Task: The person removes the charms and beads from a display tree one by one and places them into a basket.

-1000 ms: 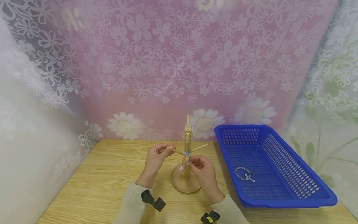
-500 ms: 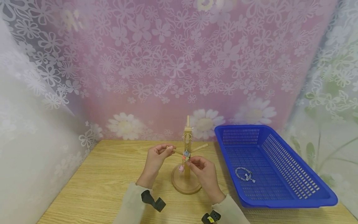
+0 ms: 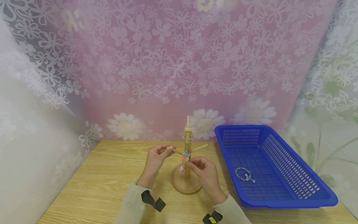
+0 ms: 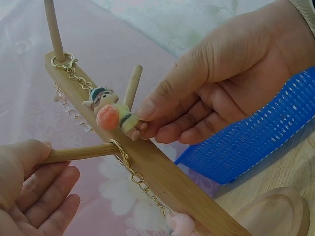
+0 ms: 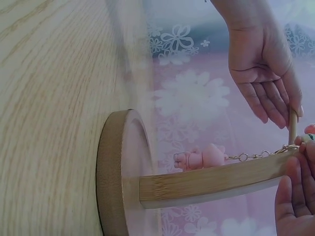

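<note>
Head view: at lower centre the left hand (image 3: 155, 159) holds a peg of the wooden stand (image 3: 186, 174); the right hand (image 3: 203, 171) pinches the small figure charm (image 3: 185, 155).

Left wrist view: at centre the right fingers (image 4: 162, 110) are curled on the charm (image 4: 110, 112); at lower left the left fingers close round the peg (image 4: 81, 153).

Right wrist view: at lower right a pink charm (image 5: 202, 157) hangs on a chain beside the post.

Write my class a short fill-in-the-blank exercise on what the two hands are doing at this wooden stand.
1. The left hand holds a wooden ____ of the stand.
2. The right hand pinches a small ____ hanging on a chain.
3. The bracelet lies in the ____ basket.
4. The stand's round base rests on the ____.

Missing words: peg; toy figure; blue; table
</note>
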Motion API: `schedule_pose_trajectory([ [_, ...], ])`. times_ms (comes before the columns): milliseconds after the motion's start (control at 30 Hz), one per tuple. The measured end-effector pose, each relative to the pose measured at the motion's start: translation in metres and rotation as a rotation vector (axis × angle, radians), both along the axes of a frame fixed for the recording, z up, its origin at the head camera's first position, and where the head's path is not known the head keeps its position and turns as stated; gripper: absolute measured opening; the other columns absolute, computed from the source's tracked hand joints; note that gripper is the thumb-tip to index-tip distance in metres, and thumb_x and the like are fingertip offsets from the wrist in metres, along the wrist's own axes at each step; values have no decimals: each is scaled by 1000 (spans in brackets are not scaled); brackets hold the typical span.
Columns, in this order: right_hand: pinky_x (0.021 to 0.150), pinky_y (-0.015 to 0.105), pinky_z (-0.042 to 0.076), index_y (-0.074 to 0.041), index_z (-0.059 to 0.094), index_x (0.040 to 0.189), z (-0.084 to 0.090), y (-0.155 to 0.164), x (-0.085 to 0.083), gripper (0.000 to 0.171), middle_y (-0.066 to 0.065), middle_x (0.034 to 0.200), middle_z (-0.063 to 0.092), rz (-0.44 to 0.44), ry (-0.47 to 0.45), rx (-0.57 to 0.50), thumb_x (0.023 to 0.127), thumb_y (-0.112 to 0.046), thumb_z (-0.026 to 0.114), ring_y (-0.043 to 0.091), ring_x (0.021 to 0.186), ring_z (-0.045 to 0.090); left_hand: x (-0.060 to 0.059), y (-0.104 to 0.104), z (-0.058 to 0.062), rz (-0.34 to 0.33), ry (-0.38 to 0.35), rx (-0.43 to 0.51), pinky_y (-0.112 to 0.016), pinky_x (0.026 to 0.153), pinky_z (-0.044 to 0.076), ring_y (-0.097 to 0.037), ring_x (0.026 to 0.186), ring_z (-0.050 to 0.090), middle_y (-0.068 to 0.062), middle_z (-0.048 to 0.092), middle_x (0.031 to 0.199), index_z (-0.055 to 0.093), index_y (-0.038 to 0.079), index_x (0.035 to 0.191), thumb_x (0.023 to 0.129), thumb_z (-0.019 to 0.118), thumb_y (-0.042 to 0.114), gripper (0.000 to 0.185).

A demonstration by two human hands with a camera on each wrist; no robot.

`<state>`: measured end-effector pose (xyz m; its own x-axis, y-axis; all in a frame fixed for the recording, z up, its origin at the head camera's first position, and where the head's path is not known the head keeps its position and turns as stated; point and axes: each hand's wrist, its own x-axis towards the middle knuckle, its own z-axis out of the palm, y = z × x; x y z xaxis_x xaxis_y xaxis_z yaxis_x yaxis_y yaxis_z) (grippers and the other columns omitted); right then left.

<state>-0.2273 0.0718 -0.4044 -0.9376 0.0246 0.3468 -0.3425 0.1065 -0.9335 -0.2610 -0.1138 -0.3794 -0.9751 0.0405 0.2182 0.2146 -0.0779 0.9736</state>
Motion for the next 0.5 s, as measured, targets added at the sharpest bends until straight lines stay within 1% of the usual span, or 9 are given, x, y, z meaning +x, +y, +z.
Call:
schedule_pose_trajectory([
  [67,71,21,52,2,70,89,-6,1,-4,12,14,91,70,8,-6,-11,81,-5,74,9,78,64,-5,-1,-6,2,0,7,-32,85,53,-9,80,67,3,72,84,64,-12,105,91,63,8,25],
  [133,72,21,52,1,70,90,-7,2,-5,13,13,92,70,15,-1,-16,81,-8,74,10,79,65,-9,-1,-11,5,3,16,-33,86,53,-10,80,68,1,72,85,65,-10,105,90,64,9,25],
  [300,71,21,52,1,70,89,-4,3,-3,13,13,91,70,5,-6,-6,80,-7,74,10,77,65,-11,0,-15,23,21,15,-37,87,53,-13,81,68,-2,72,86,68,-6,101,89,66,12,22],
  [400,70,22,52,3,70,89,-2,3,-3,11,15,90,70,-5,-8,4,81,-4,73,9,76,64,-10,0,-15,26,34,16,-38,86,53,-14,81,68,-12,72,92,68,-6,100,89,66,12,21],
  [500,69,22,52,3,70,90,0,3,-1,11,15,90,70,-6,-6,-2,81,-4,73,9,75,64,-10,0,-15,26,41,20,-37,85,53,-14,81,68,-21,69,97,68,-6,100,89,66,12,21],
])
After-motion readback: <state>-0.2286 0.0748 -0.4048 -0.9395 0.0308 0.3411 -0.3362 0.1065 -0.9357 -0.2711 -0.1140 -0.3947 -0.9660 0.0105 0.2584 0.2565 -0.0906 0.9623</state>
